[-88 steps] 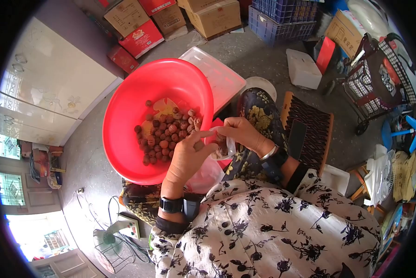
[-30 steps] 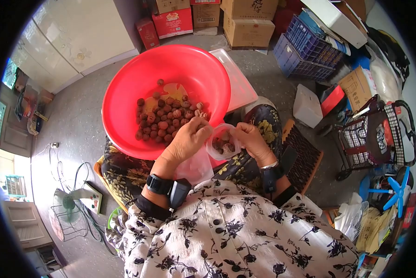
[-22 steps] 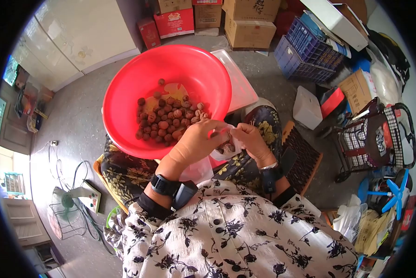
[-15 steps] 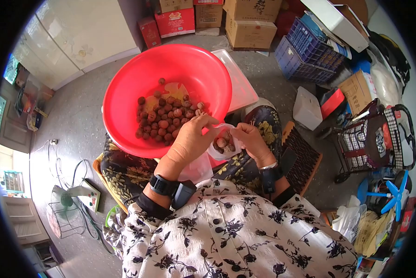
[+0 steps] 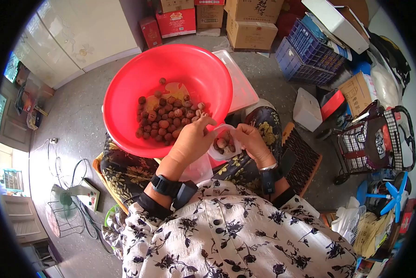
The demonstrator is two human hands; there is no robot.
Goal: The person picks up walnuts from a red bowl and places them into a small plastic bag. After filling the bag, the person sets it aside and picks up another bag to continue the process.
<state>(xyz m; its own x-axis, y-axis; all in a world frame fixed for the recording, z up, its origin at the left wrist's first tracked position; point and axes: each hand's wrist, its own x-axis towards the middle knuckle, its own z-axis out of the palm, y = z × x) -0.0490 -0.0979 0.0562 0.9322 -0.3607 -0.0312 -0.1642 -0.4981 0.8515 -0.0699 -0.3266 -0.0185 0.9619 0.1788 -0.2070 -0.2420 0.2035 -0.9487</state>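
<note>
A large red plastic basin [image 5: 124, 102] rests in front of me, tilted towards me, with many brown walnuts [image 5: 164, 123] gathered at its near side. Between my hands sits a small translucent plastic bag [image 5: 236, 149] with several walnuts [image 5: 222, 142] inside. My left hand [image 5: 192, 136] reaches over the basin's near right rim, its thumb side closed at the bag's left edge; part of its grip is hidden. My right hand [image 5: 253, 142] pinches the bag's right edge between thumb and fingers.
Under the basin's right side is a pale plastic tray [image 5: 242, 85]. Cardboard boxes [image 5: 252, 34] and blue crates [image 5: 305, 55] stand at the back. To the right are a checked shopping trolley [image 5: 363, 143] and a blue fan blade [image 5: 394, 197]. A fan [image 5: 65, 200] and cables lie left.
My left hand has shifted very slightly by the bag's edge. The right hand keeps its pinch, and the walnuts and basin look the same.
</note>
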